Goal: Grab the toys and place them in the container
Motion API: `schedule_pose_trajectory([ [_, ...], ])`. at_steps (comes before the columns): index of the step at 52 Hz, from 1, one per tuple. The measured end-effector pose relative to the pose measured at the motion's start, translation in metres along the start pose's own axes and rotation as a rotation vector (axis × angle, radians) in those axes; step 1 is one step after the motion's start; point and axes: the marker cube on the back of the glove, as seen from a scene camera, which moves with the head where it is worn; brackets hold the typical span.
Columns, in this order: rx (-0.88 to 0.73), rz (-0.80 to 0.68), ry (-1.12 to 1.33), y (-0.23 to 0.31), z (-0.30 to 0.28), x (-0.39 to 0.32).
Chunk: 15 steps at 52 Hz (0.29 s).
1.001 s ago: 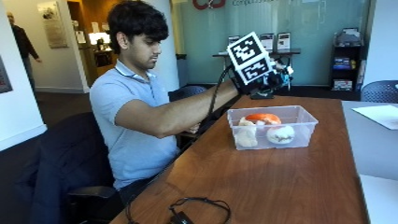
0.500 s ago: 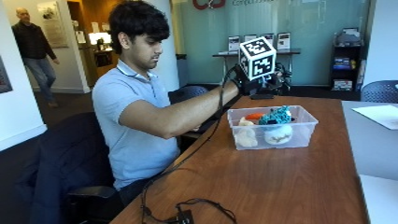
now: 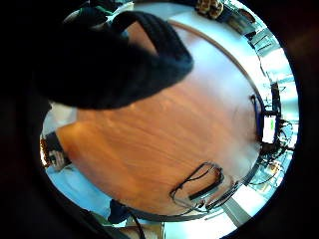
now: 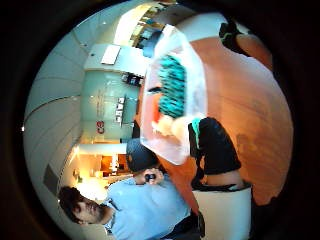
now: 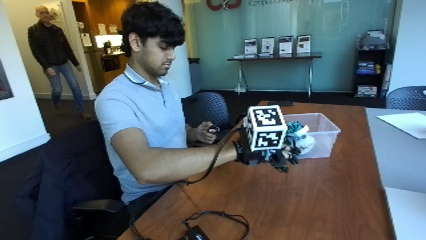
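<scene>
A person in a light blue polo shirt sits at a brown wooden bench (image 5: pixel 319 200), the black-gloved right hand (image 5: pixel 263 152) held out just above the bench top, close beside the near wall of a clear, rectangular plastic container (image 5: pixel 325 131) that stands on the wood. From the outside view the glove's fingers point downward with nothing visible between them. The thumb-side palm view shows one gloved finger (image 4: pixel 212 145) sticking out freely next to the container (image 4: pixel 172 150), and the little-finger-side view shows another gloved finger (image 3: pixel 119 64) lying across bare wood (image 3: pixel 164 144) — neither is curled round anything, so the hand looks relaxed and empty.

The toys are inside the container. A teal, spiky-looking toy (image 4: pixel 172 92) lies on top, and pale, cream-coloured toys (image 4: pixel 167 127) with a patch of orange sit beside it at the end nearer the hand. In the outside view a bit of teal (image 5: pixel 295 131) and a white rounded toy (image 5: pixel 305 143) show through the wall beside the glove.

The bare left hand (image 5: pixel 205 134) is held near the person's chest and grips a small dark object. A black cable (image 5: pixel 213 222) lies coiled on the bench near its front edge.
</scene>
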Motion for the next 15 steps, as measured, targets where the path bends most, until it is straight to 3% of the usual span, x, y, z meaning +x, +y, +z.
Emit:
schedule_pose_trajectory([
  [15,0.014,0.029,0.127,0.005,0.048,0.043],
])
